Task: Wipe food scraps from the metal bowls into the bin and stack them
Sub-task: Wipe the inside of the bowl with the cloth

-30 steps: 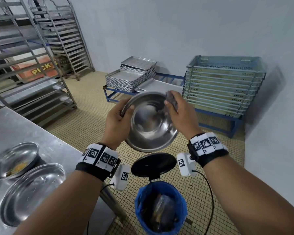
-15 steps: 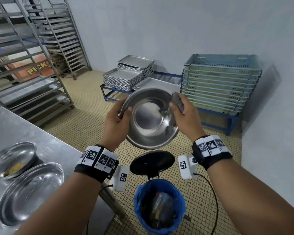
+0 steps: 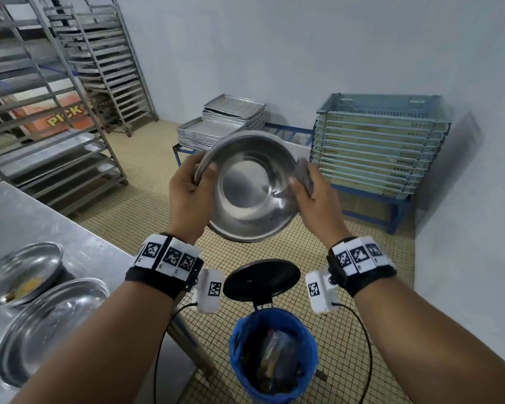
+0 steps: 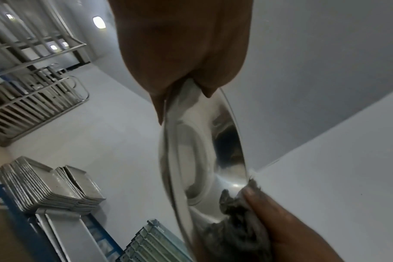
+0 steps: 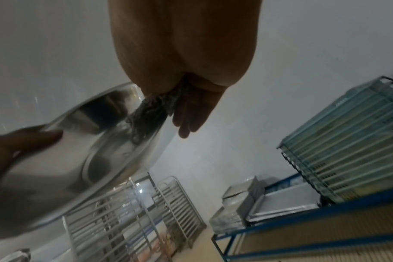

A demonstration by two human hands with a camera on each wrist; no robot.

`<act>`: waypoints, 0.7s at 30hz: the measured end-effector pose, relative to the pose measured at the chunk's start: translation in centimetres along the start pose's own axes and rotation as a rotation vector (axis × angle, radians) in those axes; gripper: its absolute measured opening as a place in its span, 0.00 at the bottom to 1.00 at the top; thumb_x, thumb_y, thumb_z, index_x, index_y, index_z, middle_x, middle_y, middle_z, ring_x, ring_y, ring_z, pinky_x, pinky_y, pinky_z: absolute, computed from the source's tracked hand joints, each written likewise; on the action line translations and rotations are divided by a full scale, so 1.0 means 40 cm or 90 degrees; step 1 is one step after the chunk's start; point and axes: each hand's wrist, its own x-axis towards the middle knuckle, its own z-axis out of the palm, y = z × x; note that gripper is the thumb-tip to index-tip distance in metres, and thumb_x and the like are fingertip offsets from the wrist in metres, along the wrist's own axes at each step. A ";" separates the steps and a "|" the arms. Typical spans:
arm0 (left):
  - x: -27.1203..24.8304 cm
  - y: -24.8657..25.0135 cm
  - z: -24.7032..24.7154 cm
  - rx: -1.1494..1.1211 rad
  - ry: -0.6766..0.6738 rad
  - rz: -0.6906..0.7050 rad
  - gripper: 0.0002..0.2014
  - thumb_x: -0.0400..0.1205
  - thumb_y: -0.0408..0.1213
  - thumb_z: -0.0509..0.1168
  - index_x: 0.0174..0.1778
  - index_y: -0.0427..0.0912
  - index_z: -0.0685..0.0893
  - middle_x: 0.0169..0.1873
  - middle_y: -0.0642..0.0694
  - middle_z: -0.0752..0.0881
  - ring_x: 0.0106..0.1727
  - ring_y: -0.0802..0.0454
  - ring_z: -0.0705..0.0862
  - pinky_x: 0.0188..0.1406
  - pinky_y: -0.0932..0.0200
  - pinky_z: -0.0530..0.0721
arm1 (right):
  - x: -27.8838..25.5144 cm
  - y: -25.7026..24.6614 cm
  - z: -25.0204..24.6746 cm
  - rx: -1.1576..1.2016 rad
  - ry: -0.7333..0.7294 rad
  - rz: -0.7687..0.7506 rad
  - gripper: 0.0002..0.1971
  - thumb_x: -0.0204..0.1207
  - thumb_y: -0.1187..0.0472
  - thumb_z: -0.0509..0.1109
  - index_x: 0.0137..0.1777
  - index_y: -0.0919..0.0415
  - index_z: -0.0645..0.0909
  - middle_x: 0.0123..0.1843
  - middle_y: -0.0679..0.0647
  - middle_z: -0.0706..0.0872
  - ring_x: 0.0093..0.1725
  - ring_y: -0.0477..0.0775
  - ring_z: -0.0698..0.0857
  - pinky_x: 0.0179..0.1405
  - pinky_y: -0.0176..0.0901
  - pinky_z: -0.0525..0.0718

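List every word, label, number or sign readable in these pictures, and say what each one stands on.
"PICK": yellow letters on an orange sign behind the metal rack at the left of the head view; the rack's bars cut off whatever follows.
Wristband markers: black-and-white square code patterns, with tiny characters beneath them too small to read.
Crate stack: a small embossed mark near its top edge in the right wrist view is too blurred to read.
Nothing else bears text.

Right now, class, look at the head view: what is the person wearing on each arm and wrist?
Both forearms are bare, with no sleeves or gloves. The left hand and right hand each have a black wristband carrying white squares with black coded markers. Below each wrist hangs a small white box with one such marker, and a thin black cable trails from it.
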 end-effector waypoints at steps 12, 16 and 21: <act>-0.026 -0.002 0.037 -0.053 0.034 0.002 0.11 0.89 0.29 0.67 0.55 0.53 0.88 0.44 0.54 0.91 0.44 0.58 0.88 0.45 0.61 0.86 | 0.063 -0.027 -0.008 0.043 0.026 -0.003 0.20 0.88 0.48 0.65 0.77 0.47 0.74 0.56 0.39 0.86 0.52 0.37 0.86 0.48 0.38 0.87; -0.022 -0.020 0.028 0.004 -0.017 -0.005 0.14 0.89 0.29 0.65 0.58 0.56 0.86 0.47 0.52 0.91 0.46 0.55 0.87 0.46 0.59 0.85 | 0.031 0.011 0.005 0.091 0.035 0.040 0.15 0.88 0.52 0.66 0.73 0.52 0.77 0.55 0.37 0.85 0.55 0.33 0.84 0.56 0.40 0.85; 0.021 -0.003 -0.003 0.140 -0.209 -0.002 0.13 0.89 0.33 0.67 0.64 0.56 0.85 0.50 0.55 0.91 0.49 0.60 0.89 0.48 0.67 0.84 | 0.061 -0.022 -0.037 -0.050 -0.067 -0.079 0.17 0.88 0.50 0.66 0.75 0.46 0.76 0.53 0.43 0.89 0.48 0.40 0.88 0.48 0.35 0.87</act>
